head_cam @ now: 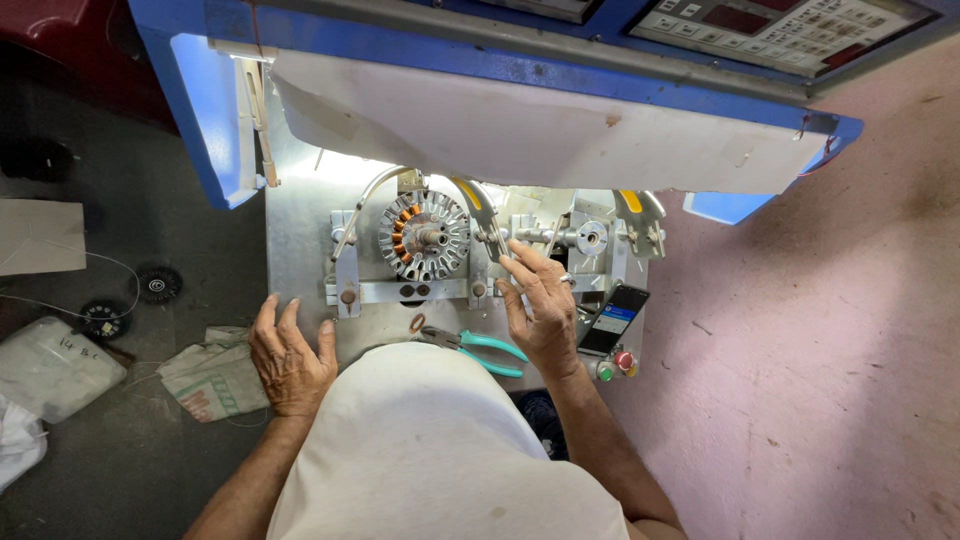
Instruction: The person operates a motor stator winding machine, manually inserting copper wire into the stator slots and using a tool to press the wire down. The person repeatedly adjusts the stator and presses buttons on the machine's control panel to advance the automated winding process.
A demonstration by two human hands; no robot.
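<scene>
A: We look down at a gray metal table (300, 240) under a big blue machine (205, 110). The floor is dark on the left and pink on the right.

B: In the middle of the table we see a round metal stator (424, 235). It has many teeth, and some on its left side are wrapped in orange wire. It sits in a metal frame (400, 291).

A: Our left hand (290, 355) lies flat on the near left edge of the table. Its fingers are spread out. It holds nothing.

B: Our right hand (540, 305) is just right of the stator. Its fingers are half bent and reach up to a thin metal arm (492, 232) next to the stator. We cannot tell if it grips the arm or only touches it.

A: Pliers (478, 350) with green handles lie on the near edge of the table, between our hands. A phone (612, 318) with a lit screen lies by our right wrist. Near it are a red button (624, 360) and a green button (604, 374).

B: On the dark floor at the left we see a sack (215, 375), a plastic bag (50, 365) and two small black wheels (158, 285).
</scene>
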